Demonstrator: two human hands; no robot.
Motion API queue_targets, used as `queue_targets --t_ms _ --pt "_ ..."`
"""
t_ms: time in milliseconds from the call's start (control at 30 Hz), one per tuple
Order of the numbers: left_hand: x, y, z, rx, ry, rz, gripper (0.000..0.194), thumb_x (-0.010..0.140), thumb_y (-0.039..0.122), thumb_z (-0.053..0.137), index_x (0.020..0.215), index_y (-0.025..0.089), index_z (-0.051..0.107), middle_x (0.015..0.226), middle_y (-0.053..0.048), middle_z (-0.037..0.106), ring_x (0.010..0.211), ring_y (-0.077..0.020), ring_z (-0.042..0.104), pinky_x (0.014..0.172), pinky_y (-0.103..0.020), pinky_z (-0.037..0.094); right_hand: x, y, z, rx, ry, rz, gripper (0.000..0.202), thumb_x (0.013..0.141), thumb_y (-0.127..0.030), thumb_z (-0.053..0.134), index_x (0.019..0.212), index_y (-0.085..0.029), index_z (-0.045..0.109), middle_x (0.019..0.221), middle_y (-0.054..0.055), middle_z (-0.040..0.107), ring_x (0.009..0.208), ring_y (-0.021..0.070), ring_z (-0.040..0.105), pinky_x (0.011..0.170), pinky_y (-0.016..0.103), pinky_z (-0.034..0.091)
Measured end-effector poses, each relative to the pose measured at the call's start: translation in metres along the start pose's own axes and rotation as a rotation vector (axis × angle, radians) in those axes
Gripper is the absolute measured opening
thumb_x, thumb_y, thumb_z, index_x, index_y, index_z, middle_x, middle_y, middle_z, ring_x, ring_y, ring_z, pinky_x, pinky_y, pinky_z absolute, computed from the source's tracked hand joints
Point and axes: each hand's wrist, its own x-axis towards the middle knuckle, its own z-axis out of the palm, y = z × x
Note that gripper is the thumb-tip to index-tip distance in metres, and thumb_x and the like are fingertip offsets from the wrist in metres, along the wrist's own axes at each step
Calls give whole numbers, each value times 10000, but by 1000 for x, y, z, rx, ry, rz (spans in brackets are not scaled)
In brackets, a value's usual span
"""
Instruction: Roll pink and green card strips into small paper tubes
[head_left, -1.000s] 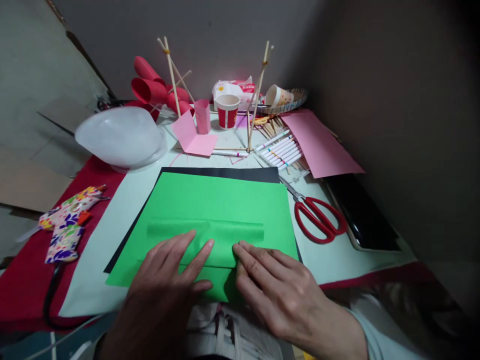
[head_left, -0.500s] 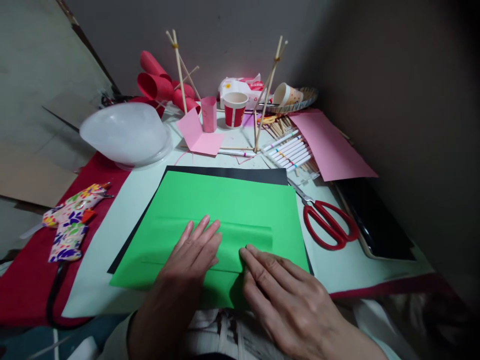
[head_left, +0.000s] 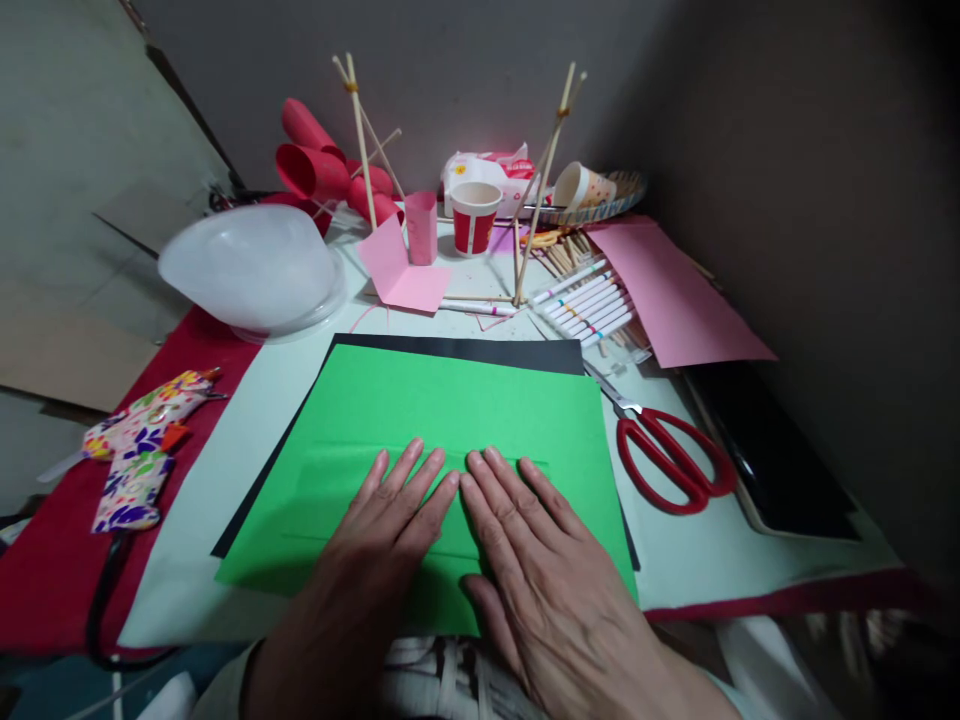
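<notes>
A green sheet of paper (head_left: 465, 390) lies over a black sheet (head_left: 517, 354) at the front of the table. On top of it is a folded green strip (head_left: 330, 490), partly covered by both hands. My left hand (head_left: 382, 530) lies flat on the strip, fingers stretched toward the back. Beside it my right hand (head_left: 540, 560) also rests flat, its fingers spread over the strip's right part. The fingertips of the two hands nearly meet. Close to the right edge of the green sheet lie red-handled scissors (head_left: 671, 460).
A floral-patterned glue gun (head_left: 142, 445) lies at left, near a translucent plastic bowl (head_left: 247, 265). Behind are a red paper cup (head_left: 475, 220), stick frames (head_left: 551, 175), white markers (head_left: 589, 305) and red paper rolls (head_left: 311, 172). A pink sheet (head_left: 682, 300) and black tablet-like object (head_left: 772, 450) lie right.
My right hand has gone from pinched fingers at the strip's right end to lying flat and spread, farther forward. My left hand stays flat. The view has shifted slightly.
</notes>
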Motion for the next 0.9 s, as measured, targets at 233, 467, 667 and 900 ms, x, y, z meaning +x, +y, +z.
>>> queue_targets --t_ms 233,467,667,900 --pt "-7 -7 -16 -71 -137 -2 511 1036 139 400 1542 200 433 1543 -112 575 1550 -260 347 1280 -595 188 -1 2 -3 26 -14 -6 518 1040 -217 376 1474 29 516 1540 187 533 1429 326 530 1103 511 523" --pt "-1 -5 -35 -140 -264 -68 574 1021 150 418 1591 189 364 1577 -81 543 1541 -213 366 1294 -482 230 0 6 1 36 29 -17 484 1031 -223 380 1411 -12 592 1502 149 593 1398 301 553 1077 487 475" --pt "4 -5 -41 -93 -225 -68 574 1028 140 401 1595 109 318 1551 -123 564 1565 -184 307 1294 -427 229 0 11 4 51 46 -34 468 1043 -284 407 1370 -23 617 1461 135 634 1364 290 574 1092 470 411" --pt "5 -6 -45 -131 -192 -121 491 1052 239 423 1524 109 404 1534 -108 586 1539 -165 358 1283 -381 258 -2 12 6 46 36 -48 479 1035 -313 430 1371 -27 616 1457 135 638 1360 296 579 1095 471 407"
